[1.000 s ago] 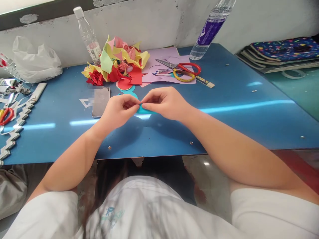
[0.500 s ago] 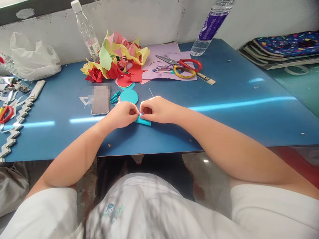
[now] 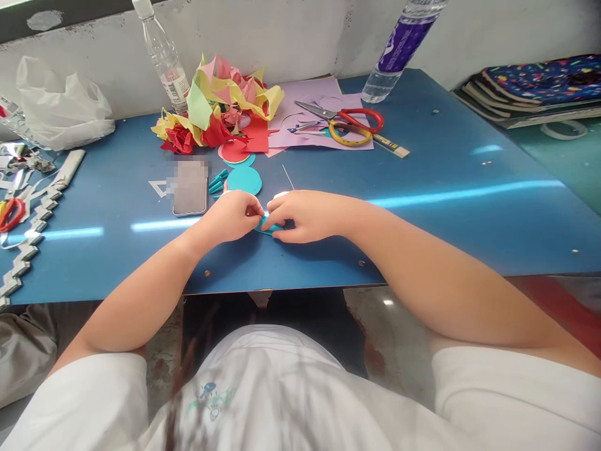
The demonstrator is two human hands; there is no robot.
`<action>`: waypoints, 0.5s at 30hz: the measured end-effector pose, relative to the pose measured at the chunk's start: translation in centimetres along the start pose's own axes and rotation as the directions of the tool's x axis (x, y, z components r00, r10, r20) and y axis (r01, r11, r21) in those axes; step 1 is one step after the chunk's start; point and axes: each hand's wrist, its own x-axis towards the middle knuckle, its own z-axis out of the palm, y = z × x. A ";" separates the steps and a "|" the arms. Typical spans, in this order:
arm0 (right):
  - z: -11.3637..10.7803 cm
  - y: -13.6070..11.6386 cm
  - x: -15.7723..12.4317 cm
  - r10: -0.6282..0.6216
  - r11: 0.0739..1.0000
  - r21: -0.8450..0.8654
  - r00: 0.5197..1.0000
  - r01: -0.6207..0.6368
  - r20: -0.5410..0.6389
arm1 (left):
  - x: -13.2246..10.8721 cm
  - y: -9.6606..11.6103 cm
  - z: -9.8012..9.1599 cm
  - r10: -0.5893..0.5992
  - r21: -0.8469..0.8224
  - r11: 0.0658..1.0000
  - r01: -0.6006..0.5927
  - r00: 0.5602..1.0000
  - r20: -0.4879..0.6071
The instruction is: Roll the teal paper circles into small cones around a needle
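Observation:
Between my hands, near the table's front edge, is a small piece of teal paper [image 3: 267, 228], partly covered by my fingers. My left hand [image 3: 233, 217] pinches its left end with thumb and fingertips. From the other side my right hand [image 3: 310, 217] grips the paper, index finger across the top and thumb along the near edge. Just beyond lie a stack of teal paper circles [image 3: 245, 180] and several small rolled teal paper cones [image 3: 218, 182]. A thin white stick [image 3: 288, 177] reaches out behind my right hand.
A phone [image 3: 190, 188] lies left of the circles. Behind are crumpled coloured paper flowers [image 3: 225, 103], purple sheets [image 3: 305, 128], scissors [image 3: 350, 125] and two bottles [image 3: 171, 72]. Far left are a plastic bag [image 3: 63, 109], a folded-paper chain [image 3: 35, 232] and red-handled scissors [image 3: 12, 214].
My right hand has shifted slightly right and toward me, its fingers spreading from a pinch to lie over the paper. The left hand stays nearly in place.

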 end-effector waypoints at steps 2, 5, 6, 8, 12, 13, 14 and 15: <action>0.0 -0.2 -0.2 -0.011 0.999 -0.036 1.000 0.011 0.005 | -0.1 0.1 0.0 0.014 0.003 1.000 -0.014 1.000 -0.007; 0.1 -0.5 -0.5 -0.058 0.994 -0.094 0.998 0.057 0.000 | -0.2 0.0 0.1 0.038 0.005 0.999 -0.038 0.999 -0.014; 0.2 -0.5 -0.5 -0.069 0.992 -0.107 0.998 0.069 -0.001 | -0.2 -0.1 0.2 0.044 0.008 0.999 -0.044 0.999 -0.012; 0.3 -0.6 -0.6 -0.072 0.990 -0.120 0.997 0.072 0.002 | -0.2 -0.1 0.2 0.047 0.011 0.999 -0.047 0.999 -0.004; 0.3 -1.1 -0.6 -0.048 0.990 -0.136 0.999 0.050 0.016 | -0.2 -0.1 0.2 0.036 0.009 0.999 -0.036 0.999 0.005; 0.2 -1.3 -0.6 -0.040 0.988 -0.151 0.999 0.043 0.019 | -0.2 0.0 0.2 0.035 0.012 0.999 -0.035 0.999 0.001; 0.1 -1.6 -0.6 -0.031 0.984 -0.173 0.999 0.034 0.025 | -0.2 0.0 0.2 0.037 0.016 0.999 -0.037 0.999 -0.002; 0.0 -1.9 -0.6 -0.017 0.980 -0.195 0.999 0.024 0.034 | -0.2 0.0 0.2 0.040 0.022 0.999 -0.040 0.999 -0.006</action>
